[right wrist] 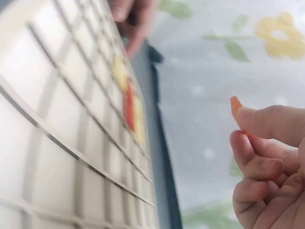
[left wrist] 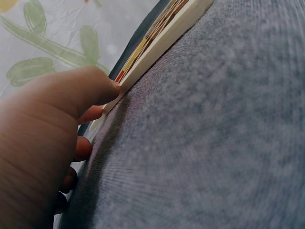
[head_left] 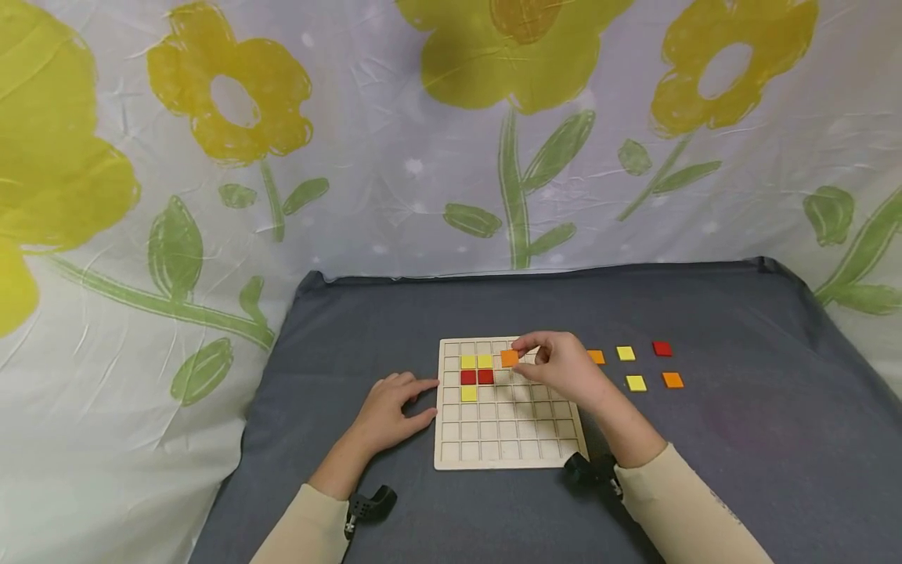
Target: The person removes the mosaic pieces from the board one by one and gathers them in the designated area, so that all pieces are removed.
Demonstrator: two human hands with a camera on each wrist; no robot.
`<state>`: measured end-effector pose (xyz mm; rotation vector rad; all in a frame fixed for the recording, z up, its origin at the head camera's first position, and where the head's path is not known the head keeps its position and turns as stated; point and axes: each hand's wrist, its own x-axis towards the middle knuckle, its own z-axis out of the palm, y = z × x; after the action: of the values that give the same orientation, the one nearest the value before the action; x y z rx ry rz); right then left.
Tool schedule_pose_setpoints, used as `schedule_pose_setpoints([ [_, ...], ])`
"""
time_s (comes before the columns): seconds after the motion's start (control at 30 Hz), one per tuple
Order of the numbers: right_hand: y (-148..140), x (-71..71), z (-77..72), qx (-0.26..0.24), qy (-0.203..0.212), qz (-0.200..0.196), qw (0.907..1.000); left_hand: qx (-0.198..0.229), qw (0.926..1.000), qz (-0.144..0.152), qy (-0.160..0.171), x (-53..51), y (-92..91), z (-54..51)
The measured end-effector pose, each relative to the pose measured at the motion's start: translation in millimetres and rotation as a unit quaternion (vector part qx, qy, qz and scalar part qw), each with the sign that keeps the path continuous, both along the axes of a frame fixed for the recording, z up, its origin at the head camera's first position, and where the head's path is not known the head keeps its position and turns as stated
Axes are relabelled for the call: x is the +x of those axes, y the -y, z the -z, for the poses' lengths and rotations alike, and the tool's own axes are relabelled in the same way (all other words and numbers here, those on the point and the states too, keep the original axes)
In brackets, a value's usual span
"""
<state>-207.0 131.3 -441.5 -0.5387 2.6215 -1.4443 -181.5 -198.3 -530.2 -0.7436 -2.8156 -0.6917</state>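
Note:
A pale wooden grid board [head_left: 517, 452] lies on the dark cloth, with yellow tiles [head_left: 468, 393] and red tiles [head_left: 477, 377] set in cells at its upper left. My right hand [head_left: 564, 366] pinches an orange square tile [head_left: 510, 358] between thumb and fingers above the board's upper part. In the right wrist view that orange tile [right wrist: 235, 106] stands clear of the board, held near its edge. My left hand [head_left: 395, 411] rests beside the board's left edge, its thumb and a finger touching that edge. In the left wrist view the thumb [left wrist: 97, 88] meets the board's side [left wrist: 157, 50].
Right of the board lie loose tiles: yellow ones [head_left: 625, 353], a red one [head_left: 662, 348] and orange ones [head_left: 672, 380]. One orange tile [head_left: 596, 356] sits close behind the right hand. A flowered curtain [head_left: 366, 157] hangs behind the cloth-covered table [head_left: 747, 470].

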Motion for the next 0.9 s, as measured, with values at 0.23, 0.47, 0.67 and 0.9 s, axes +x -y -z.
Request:
schedule_pose_setpoints([
  [0.23, -33, -2.8, -20.1, -0.020, -0.013, 0.024, 0.9994, 0.004, 1.0000, -0.001, 0.001, 0.5, 0.1, -0.6],
  [0.47, -59, -1.3, -35.8, -0.026, -0.004, 0.046, 0.9986, 0.002, 1.0000, 0.000, 0.002, 0.1, 0.0, -0.3],
  [0.67, -76, -0.1, -45.0, -0.006, -0.011, 0.069, 0.9975, 0.000, 1.0000, -0.004, 0.007, 1.7, -0.8, -2.9],
  [0.9, -99, 1.3, -52.3, 0.011, -0.025, 0.086, 0.9959, -0.001, 1.0000, -0.004, 0.009, 2.3, -1.7, -4.8],
])
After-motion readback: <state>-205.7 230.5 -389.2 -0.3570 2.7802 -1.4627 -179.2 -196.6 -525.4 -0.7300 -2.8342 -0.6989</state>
